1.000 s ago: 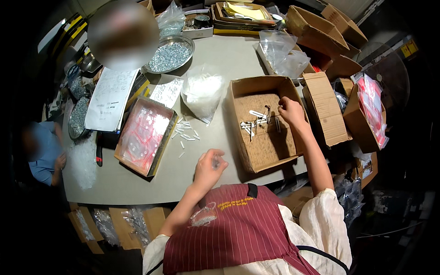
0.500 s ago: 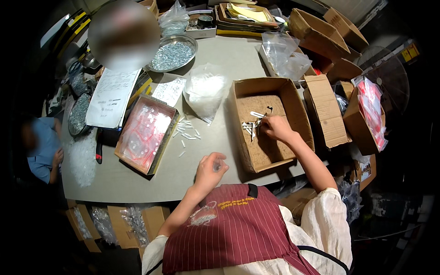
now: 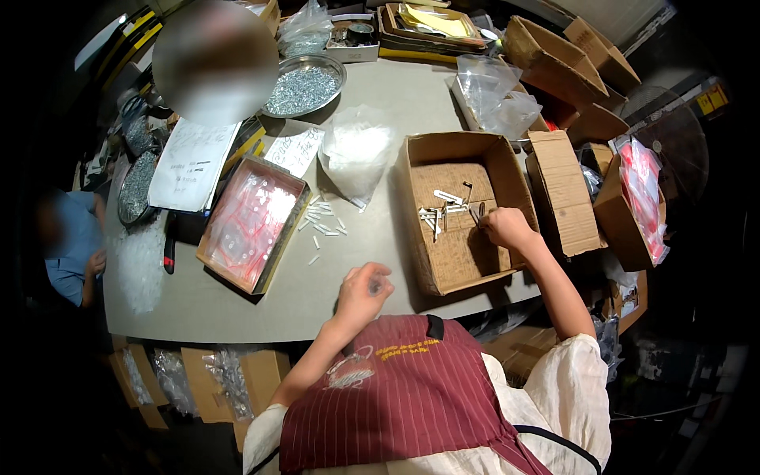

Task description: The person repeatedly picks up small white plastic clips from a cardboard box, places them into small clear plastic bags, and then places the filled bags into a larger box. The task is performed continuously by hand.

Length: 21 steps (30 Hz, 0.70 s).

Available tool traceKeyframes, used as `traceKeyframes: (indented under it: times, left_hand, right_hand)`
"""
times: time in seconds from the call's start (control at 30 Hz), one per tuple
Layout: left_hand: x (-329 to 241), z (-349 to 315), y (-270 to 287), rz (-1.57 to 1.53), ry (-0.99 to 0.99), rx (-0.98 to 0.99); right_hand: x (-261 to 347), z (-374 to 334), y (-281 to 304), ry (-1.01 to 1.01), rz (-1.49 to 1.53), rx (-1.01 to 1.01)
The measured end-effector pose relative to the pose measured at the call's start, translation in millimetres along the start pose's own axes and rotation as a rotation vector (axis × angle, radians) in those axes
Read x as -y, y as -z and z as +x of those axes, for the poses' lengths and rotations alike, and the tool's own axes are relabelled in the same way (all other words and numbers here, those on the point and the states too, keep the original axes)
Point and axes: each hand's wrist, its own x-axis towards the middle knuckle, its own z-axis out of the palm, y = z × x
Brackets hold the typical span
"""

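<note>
My right hand (image 3: pixel 507 228) is inside an open cardboard box (image 3: pixel 467 273). Its fingers pinch a small, thin, dark metal piece (image 3: pixel 480 212). Left of these fingers, a loose group of small white and metal strips (image 3: pixel 445 207) lies on the box floor. My left hand (image 3: pixel 362 291) is curled above the table's near edge, left of the box. A small see-through plastic thing (image 3: pixel 377 283) shows between its thumb and fingers; its exact kind is unclear. Beyond this hand, several short white sticks (image 3: pixel 321 218) lie scattered on the table.
A shallow box of clear, red-edged bags (image 3: pixel 249 229) stands left, near a stack of clear bags (image 3: pixel 356 154). A metal bowl of small shiny parts (image 3: pixel 305 91) sits farther back. Cardboard boxes (image 3: pixel 562 194) crowd the right side. Another person (image 3: pixel 75 245) is at far left.
My right hand has moved right inside the box, away from the strips, with the thin metal piece in its fingers. My left hand has stayed in nearly the same place.
</note>
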Motion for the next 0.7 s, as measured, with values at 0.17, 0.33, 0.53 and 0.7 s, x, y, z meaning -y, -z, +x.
traceKeyframes:
  times: [0.17, 0.33, 0.53, 0.7]
  left_hand:
    - [0.9, -0.3, -2.9, 0.04, -0.085, -0.064]
    - [-0.5, 0.6, -4.7, 0.02, -0.077, -0.051]
    - [-1.1, -0.4, -6.3, 0.008, -0.062, -0.034]
    - [-8.4, -2.6, -6.0, -0.022, -0.04, -0.047]
  right_hand:
    - [9.8, -9.9, 12.3, -0.029, 0.01, 0.021]
    - [10.9, -14.8, 5.4, -0.038, 0.107, 0.003]
    - [17.5, -16.1, 2.6, 0.031, 0.187, -0.097]
    - [43.4, -15.3, 43.0, 0.014, 0.572, -0.313]
